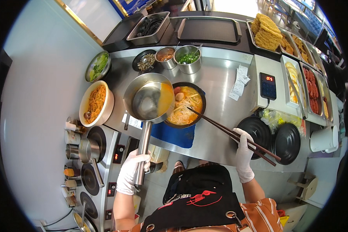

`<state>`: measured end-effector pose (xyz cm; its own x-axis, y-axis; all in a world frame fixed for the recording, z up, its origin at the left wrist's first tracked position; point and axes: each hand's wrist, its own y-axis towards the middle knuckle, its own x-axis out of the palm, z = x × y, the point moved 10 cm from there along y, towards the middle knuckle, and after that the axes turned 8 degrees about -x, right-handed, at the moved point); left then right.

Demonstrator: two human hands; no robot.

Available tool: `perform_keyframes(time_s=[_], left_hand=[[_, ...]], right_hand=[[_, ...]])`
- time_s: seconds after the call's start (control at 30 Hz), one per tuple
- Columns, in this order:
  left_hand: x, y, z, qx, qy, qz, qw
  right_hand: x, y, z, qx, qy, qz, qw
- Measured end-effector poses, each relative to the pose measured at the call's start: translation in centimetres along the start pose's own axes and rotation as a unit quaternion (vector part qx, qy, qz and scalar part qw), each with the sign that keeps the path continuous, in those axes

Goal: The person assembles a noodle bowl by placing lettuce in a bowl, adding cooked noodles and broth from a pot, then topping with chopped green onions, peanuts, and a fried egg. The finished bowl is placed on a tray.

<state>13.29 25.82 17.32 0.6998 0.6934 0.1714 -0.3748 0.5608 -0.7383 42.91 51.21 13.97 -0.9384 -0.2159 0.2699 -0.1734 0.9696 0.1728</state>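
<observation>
My gloved left hand [132, 170] is wrapped round the handle of a steel saucepan [145, 101], tilted with orange broth along its right side. Its rim overlaps the left edge of a black bowl [202, 94] of noodle soup [185, 112], where an egg and a red sausage piece show. In my gloved right hand [244, 156] is a pair of long brown chopsticks [224, 130], whose tips reach into the noodles. The bowl stands partly on a blue cloth [178, 136] on the steel counter.
Behind the bowl stand steel pots of chopped green onion [188, 58] and brown bits [166, 57]. A white bowl of shredded orange food [97, 103] sits left, above the hobs [91, 179]. Black plates [255, 135] lie right, below trays of sausages [310, 87] and fried food [266, 33].
</observation>
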Motion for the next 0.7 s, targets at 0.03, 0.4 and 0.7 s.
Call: perform_keyframes(time_s=[0.03, 0.4, 0.7], left_hand=[[-0.1, -0.5, -0.2, 0.011, -0.013, -0.014, 1.000], [-4.7, -1.2, -7.1, -0.014, -0.123, -0.070, 0.990], [-12.0, -4.5, -10.7, 0.003, -0.186, -0.074, 0.980]], right_hand=[[0.9, 0.2, -1.4, -0.056, -0.029, -0.044, 0.997], [3.9, 1.0, -5.1, -0.139, -0.149, -0.084, 0.975], [10.2, 1.4, -5.3, -0.169, -0.068, -0.079, 0.980]])
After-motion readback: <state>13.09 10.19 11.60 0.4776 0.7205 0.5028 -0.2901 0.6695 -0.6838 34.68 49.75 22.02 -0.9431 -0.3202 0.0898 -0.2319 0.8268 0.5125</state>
